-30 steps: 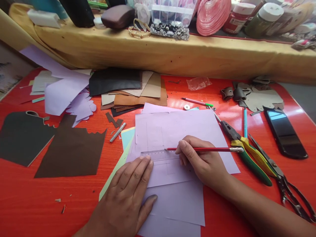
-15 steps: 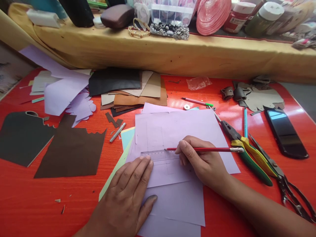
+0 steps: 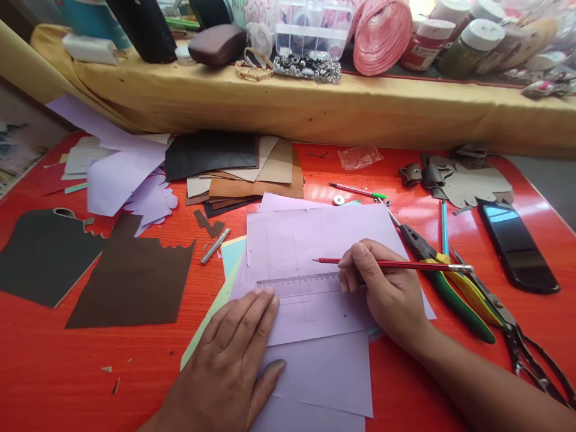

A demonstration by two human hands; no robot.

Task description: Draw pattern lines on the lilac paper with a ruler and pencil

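The flat left hand (image 3: 234,345) likely keeps the ruler (image 3: 310,282) still. At its three o'clock, the right hand (image 3: 390,294) pinches the pencil (image 3: 414,264).

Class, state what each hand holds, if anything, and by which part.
The right hand holds the red pencil by its barrel, nearer the point. The left hand grips nothing; its fingertips rest on the clear ruler.

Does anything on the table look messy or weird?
A little. The brown sheet, left of the purple paper, has a ragged, wavy bite in its top edge, though its bottom edge looks straight. Tiny scraps also lie loose on the red table below it. I see nothing spilled.
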